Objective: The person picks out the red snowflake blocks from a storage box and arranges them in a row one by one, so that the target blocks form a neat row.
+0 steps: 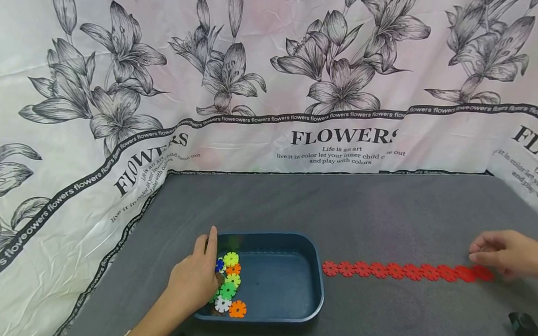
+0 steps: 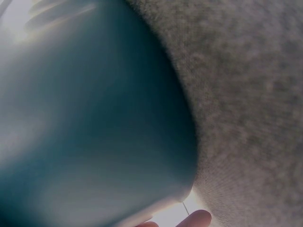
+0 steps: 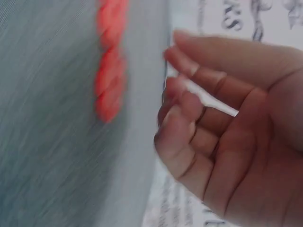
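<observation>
My left hand (image 1: 195,276) grips the left rim of a dark blue tray (image 1: 281,290), its index finger pointing away along the edge. In the left wrist view the tray's outer wall (image 2: 104,113) fills most of the picture, with fingertips (image 2: 196,219) past its end; the thumb is hidden. Snowflake-shaped plastic discs (image 1: 228,290) in several colours lie at the tray's left side. A straight chain of red snowflake discs (image 1: 395,270) stretches rightward from the tray. My right hand (image 1: 515,254), loosely curled and holding nothing visible, hovers by the chain's right end (image 3: 111,90).
The grey tabletop (image 1: 340,207) carries the tray and the chain. A black strap-like object (image 1: 530,329) lies at the right front. White cloth with flower prints (image 1: 339,141) hangs behind the table and along its sides.
</observation>
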Demonstrator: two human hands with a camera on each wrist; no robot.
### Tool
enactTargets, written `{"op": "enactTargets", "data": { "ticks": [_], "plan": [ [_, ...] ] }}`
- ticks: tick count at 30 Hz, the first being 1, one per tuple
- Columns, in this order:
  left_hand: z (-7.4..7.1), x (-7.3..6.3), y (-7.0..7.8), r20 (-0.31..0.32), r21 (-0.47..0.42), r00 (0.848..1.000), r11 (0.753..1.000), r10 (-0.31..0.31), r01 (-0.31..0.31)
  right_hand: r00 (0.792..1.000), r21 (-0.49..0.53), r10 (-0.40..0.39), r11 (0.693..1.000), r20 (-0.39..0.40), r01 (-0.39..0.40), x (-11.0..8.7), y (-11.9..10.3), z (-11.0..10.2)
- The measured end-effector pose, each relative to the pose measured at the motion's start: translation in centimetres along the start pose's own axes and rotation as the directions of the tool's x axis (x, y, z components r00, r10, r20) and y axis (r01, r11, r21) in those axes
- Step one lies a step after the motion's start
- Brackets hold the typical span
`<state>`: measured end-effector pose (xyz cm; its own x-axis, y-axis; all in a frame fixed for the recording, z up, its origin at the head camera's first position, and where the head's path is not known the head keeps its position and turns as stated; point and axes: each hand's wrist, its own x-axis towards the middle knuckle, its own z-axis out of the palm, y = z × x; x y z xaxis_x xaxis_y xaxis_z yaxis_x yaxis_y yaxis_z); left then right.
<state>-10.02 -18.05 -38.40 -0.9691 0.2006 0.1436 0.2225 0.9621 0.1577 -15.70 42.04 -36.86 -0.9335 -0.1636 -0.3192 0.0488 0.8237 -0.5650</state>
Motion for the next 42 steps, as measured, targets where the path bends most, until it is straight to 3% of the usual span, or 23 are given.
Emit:
{"op": "enactTargets", "data": {
  "ticks": [3, 6, 10, 15, 17, 23, 26, 28, 31, 33, 36, 39, 40, 42],
  "plan": [
    [0.0, 0.1, 0.1, 0.005, -0.001, 1.0, 1.0, -0.001, 0.001, 0.994, 0.001, -0.098, 0.995, -0.048, 0.098, -0.2, -1.7, 0.3],
    [0.0, 0.1, 0.1, -0.004, 0.002, 1.0, 1.0, 0.005, -0.005, 0.966, -0.036, -0.24, 0.971, -0.093, 0.238, 0.1, -3.9, 0.9],
    [0.0, 0.0, 0.1, -0.01, 0.003, 1.0, 1.0, 0.009, -0.009, 0.891, -0.088, -0.438, 0.899, -0.116, 0.43, 0.7, -7.2, 2.1],
    [0.0, 0.0, 0.1, -0.009, 0.005, 1.0, 1.0, 0.007, -0.006, 0.814, -0.111, -0.571, 0.82, -0.108, 0.561, 1.1, -12.7, 4.4],
    [0.0, 0.0, 0.0, -0.008, 0.006, 1.0, 1.0, 0.003, -0.003, 0.766, -0.132, -0.634, 0.772, -0.105, 0.621, 1.3, -15.1, 5.7],
    [-0.1, 0.0, 0.0, 0.002, 0.006, 1.0, 1.0, -0.005, 0.005, 0.588, -0.202, -0.806, 0.588, -0.068, 0.783, 1.7, -20.9, 10.1],
    [0.0, 0.1, 0.0, 0.009, 0.003, 1.0, 1.0, -0.011, 0.011, 0.532, -0.254, -0.846, 0.524, -0.041, 0.813, 1.9, -23.1, 12.1],
    [0.0, 0.1, 0.0, 0.014, 0.002, 1.0, 1.0, -0.016, 0.016, 0.514, -0.297, -0.858, 0.49, 0.0, 0.819, 2.3, -24.3, 13.4],
    [0.0, 0.0, 0.1, 0.015, 0.001, 1.0, 1.0, -0.016, 0.016, 0.523, -0.374, -0.844, 0.451, 0.115, 0.811, 2.9, -25.7, 15.4],
    [0.0, 0.0, 0.1, 0.013, 0.002, 1.0, 1.0, -0.014, 0.014, 0.557, -0.431, -0.803, 0.435, 0.212, 0.791, 3.3, -26.4, 16.5],
    [0.0, 0.0, 0.2, 0.008, 0.005, 1.0, 1.0, -0.01, 0.01, 0.631, -0.515, -0.701, 0.425, 0.333, 0.744, 3.6, -27.4, 17.5],
    [0.0, 0.0, 0.2, 0.012, 0.007, 1.0, 1.0, -0.013, 0.013, 0.691, -0.522, -0.582, 0.466, 0.428, 0.715, 3.6, -28.3, 17.9],
    [0.0, 0.0, 0.2, 0.015, 0.007, 1.0, 1.0, -0.015, 0.015, 0.694, -0.495, -0.55, 0.489, 0.464, 0.719, 3.5, -28.6, 18.0],
    [-0.1, 0.0, 0.2, 0.018, 0.005, 1.0, 1.0, -0.018, 0.018, 0.663, -0.393, -0.504, 0.544, 0.553, 0.741, 3.5, -29.1, 18.4]
  ]
}}
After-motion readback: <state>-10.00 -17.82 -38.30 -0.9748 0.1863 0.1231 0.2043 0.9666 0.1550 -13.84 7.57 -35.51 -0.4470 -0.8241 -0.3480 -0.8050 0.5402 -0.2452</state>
